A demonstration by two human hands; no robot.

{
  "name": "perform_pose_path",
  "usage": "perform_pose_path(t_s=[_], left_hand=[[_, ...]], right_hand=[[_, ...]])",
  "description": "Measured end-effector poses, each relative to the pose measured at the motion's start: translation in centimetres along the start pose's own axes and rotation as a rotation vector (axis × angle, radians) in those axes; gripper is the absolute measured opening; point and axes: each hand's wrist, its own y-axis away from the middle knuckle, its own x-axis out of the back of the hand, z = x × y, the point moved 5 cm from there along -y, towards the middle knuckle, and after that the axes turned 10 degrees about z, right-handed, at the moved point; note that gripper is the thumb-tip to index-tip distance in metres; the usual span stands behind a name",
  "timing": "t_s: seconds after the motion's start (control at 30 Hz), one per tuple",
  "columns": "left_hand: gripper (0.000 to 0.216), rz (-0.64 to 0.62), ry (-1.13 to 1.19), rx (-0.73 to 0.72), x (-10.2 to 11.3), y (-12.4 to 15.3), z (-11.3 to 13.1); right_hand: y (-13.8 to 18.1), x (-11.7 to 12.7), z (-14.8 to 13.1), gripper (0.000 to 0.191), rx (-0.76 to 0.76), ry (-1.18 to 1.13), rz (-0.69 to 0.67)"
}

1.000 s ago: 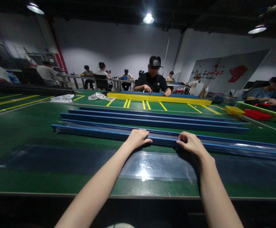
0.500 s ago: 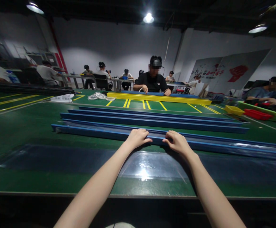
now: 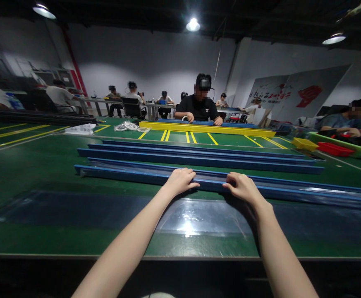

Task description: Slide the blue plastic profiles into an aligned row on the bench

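A long blue channel rail (image 3: pixel 127 175) lies across the green table in front of me, its left end near the table's left middle. My left hand (image 3: pixel 180 181) rests on the rail's near edge with fingers curled over it. My right hand (image 3: pixel 244 187) grips the same rail a short way to the right, fingers bent over its top. A clear plastic strip (image 3: pixel 199 215) lies flat on the table between the rail and me, under my forearms.
Two more blue rails (image 3: pixel 199 159) lie parallel behind the first. Farther back a person sits at a yellow rail (image 3: pixel 208 128). White rings (image 3: pixel 130 125) lie at the back left, and yellow (image 3: pixel 306 143) and red trays (image 3: pixel 335 149) at the right. Other people sit at distant tables.
My right hand slid left along the rail toward my left hand, then back right a little. The rail's left end has shifted slightly to the right. My left hand stayed put.
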Motion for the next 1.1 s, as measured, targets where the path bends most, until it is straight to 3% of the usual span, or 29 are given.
perform_pose_path(t_s=[0.4, 0.7, 1.1], left_hand=[[0.031, -0.028, 0.036, -0.032, -0.4, -0.1, 0.2], [0.031, -0.035, 0.045, -0.016, -0.3, -0.1, 0.2], [0.033, -0.057, 0.012, -0.006, -0.2, -0.1, 0.3]], right_hand=[[0.1, -1.1, 0.4, 0.025, 0.019, -0.081, -0.088], [0.0, -0.9, -0.8, 0.029, 0.03, -0.147, -0.019], [0.1, -1.4, -2.0, 0.034, 0.05, -0.153, -0.027]])
